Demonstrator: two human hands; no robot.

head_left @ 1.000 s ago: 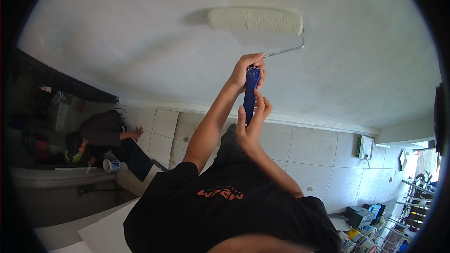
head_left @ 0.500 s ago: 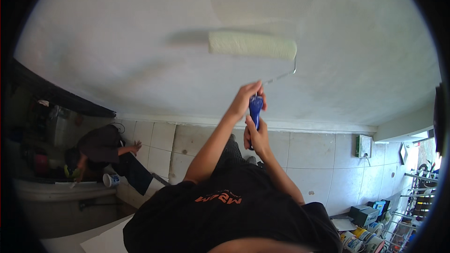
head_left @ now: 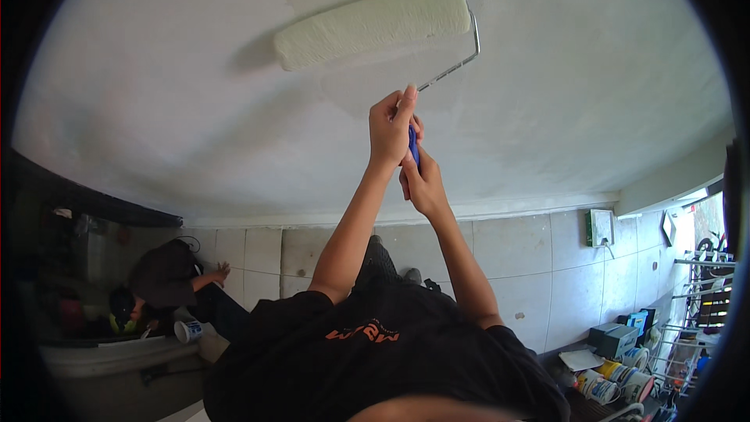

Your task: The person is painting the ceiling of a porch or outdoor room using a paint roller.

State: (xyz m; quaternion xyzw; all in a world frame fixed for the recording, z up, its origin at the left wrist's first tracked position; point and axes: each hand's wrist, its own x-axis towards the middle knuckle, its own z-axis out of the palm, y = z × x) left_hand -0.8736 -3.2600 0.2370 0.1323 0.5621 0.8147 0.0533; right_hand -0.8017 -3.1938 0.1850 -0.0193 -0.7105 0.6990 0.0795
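Note:
Both my hands hold a paint roller (head_left: 375, 26) with a wide cream sleeve, a bent metal frame and a blue handle. My left hand (head_left: 391, 126) is wrapped around the upper handle, by the metal rod. Lower on the handle, my right hand (head_left: 424, 180) is closed around it, hiding most of the blue grip. The sleeve is tilted, its right end higher, at the pale wall (head_left: 562, 86); whether it presses on the surface is hard to tell. Darker, damp-looking patches show above and below the sleeve.
A person (head_left: 168, 281) crouches at the left near a white bucket (head_left: 187, 331). Along the wall's foot runs a tiled floor (head_left: 512, 250), with a paint tray (head_left: 600, 228) at the right. Paint buckets (head_left: 598, 387), a grey toolbox (head_left: 613, 341) and metal racks (head_left: 695, 328) crowd the lower right.
My hands have raised the roller higher on the wall and somewhat left. Its sleeve has tilted, the left end now lower, and my arms reach further out.

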